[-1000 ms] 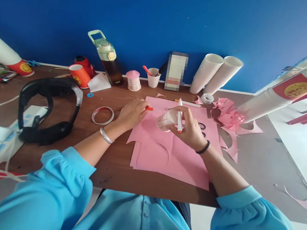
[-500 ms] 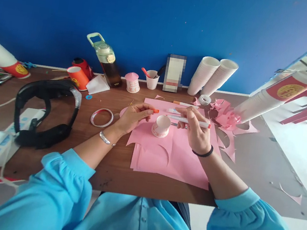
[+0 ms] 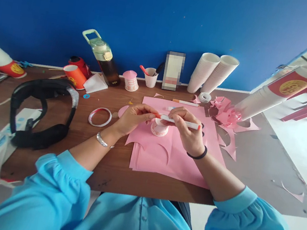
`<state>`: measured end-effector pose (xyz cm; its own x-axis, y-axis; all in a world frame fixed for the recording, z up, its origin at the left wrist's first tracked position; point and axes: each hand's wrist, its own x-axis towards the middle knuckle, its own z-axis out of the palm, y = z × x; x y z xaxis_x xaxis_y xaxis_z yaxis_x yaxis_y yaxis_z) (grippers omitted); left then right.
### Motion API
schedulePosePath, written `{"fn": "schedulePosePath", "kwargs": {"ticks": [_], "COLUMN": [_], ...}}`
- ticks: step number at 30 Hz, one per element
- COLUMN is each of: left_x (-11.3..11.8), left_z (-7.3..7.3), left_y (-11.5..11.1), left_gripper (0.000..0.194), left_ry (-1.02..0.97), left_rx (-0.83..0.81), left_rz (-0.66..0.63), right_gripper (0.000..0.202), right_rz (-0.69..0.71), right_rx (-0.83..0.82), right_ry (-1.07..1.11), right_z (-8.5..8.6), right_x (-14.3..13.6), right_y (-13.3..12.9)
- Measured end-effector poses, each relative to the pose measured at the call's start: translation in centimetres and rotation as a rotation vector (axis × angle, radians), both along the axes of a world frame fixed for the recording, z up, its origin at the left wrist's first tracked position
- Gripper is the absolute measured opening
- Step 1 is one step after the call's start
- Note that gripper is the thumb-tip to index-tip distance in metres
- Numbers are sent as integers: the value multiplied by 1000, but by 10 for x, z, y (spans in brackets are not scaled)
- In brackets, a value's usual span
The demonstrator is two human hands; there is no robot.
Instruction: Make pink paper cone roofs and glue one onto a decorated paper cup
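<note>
Two hands have come together over the paper cup [image 3: 159, 129], which now stands on the pink paper [image 3: 188, 167] rather than being held. The left hand [image 3: 133, 118] pinches a red cap [image 3: 157, 115] between its fingers at the end of the white marker [image 3: 192, 125], itself pinched by the right hand [image 3: 192, 135]; apparently, the pen is being capped.

The marker [image 3: 188, 124] in the right hand [image 3: 190, 132] looks smooth plastic. Below the hands, the cup [image 3: 159, 129] and pink sheets [image 3: 182, 168] look like matt paper. Beside the left hand [image 3: 133, 119], the tabletop [image 3: 115, 147] has a wood-grain finish; behind it, the bracelet [image 3: 101, 139] is shiny metal.
</note>
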<state>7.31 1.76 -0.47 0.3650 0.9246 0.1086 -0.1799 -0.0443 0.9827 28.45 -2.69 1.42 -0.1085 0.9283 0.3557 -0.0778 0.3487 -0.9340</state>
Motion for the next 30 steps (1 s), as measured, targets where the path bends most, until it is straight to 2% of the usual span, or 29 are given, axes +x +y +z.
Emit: {"fn": "schedulePosePath", "kwargs": {"ticks": [2, 6, 12, 17, 23, 27, 30], "left_x": [-1, -2, -1, -3, 0, -2, -6], "left_z": [1, 3, 3, 4, 14, 17, 13], "left_y": [0, -1, -2, -5, -10, -8, -3], "left_gripper": [27, 29, 25, 22, 15, 18, 23], "left_ry": [12, -1, -27, 47, 72, 130, 133], "left_rx": [18, 27, 6, 87, 216, 252, 263], "left_rz": [35, 54, 13, -16, 1, 115, 187], "right_gripper": [35, 51, 26, 28, 27, 31, 27], "right_rz": [61, 98, 79, 89, 95, 109, -8], "right_rx": [-22, -43, -61, -118, -138, -118, -99], "right_ry": [6, 73, -5, 26, 117, 134, 2], "right_z": [-1, -1, 8, 10, 4, 9, 15], "right_x": [0, 7, 16, 11, 9, 18, 27], "right_y": [1, 2, -3, -8, -5, 2, 8]}}
